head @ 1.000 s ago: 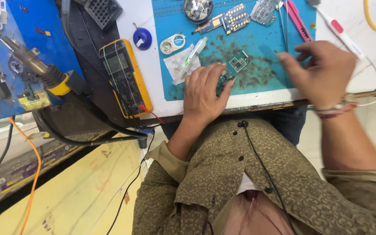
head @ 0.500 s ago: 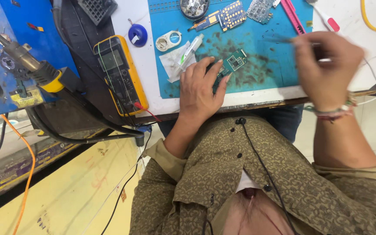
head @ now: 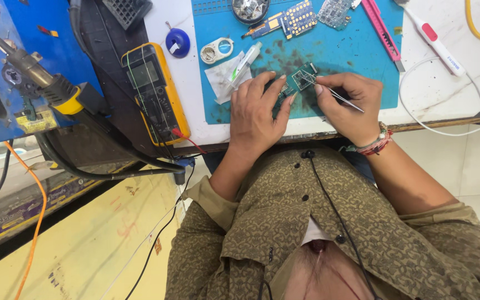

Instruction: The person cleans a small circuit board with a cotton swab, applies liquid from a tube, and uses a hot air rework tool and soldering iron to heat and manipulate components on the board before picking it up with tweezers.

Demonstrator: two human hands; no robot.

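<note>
Blue work mat (head: 362, 61) on a white table, with a small green circuit board (head: 300, 79) near its front edge.
Left hand (head: 259, 108) lies flat just beside the board, fingers pressing its edge, likely so it cannot slide. Right hand (head: 346, 103) pinches thin metal tweezers (head: 329, 90) tight, tips touching the board. Beyond the board lie a syringe (head: 245, 58) and a pink cutter (head: 381, 28), well apart from it.
</note>
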